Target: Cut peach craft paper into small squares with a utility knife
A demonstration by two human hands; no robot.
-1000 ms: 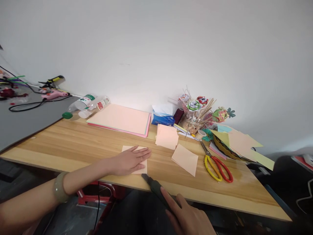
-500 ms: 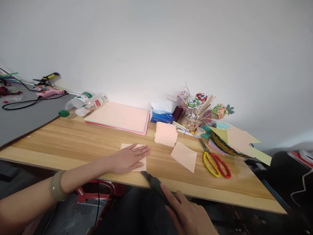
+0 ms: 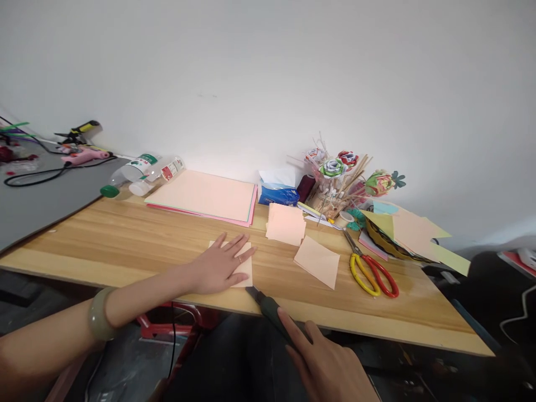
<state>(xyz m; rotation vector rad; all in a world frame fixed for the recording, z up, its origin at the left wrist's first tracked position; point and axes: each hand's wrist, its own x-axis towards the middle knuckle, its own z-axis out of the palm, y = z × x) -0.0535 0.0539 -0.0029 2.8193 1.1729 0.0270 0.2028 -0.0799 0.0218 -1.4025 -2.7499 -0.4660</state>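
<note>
My left hand (image 3: pixel 221 265) lies flat with its fingers spread over a small peach sheet of paper (image 3: pixel 246 273) near the table's front edge. It covers most of that sheet. My right hand (image 3: pixel 322 354) is closed around the dark green handle of a utility knife (image 3: pixel 272 312). The blade points up and left, its tip close to the sheet's lower right corner; whether it touches the paper I cannot tell. To the right lie a loose peach piece of paper (image 3: pixel 318 261) and, behind it, a stack of small peach papers (image 3: pixel 286 224).
Red-and-yellow-handled scissors (image 3: pixel 372 271) lie on the right of the wooden table (image 3: pixel 125 245). Large coloured sheets (image 3: pixel 205 195), plastic bottles (image 3: pixel 134 173), a blue tissue pack (image 3: pixel 278 194) and paper flowers (image 3: pixel 335 167) line the wall. A pink glue gun (image 3: pixel 87 155) rests at far left.
My left hand's fingers have spread wider on the paper. The knife stays near the sheet's lower corner in my right hand. The view has shifted slightly.
</note>
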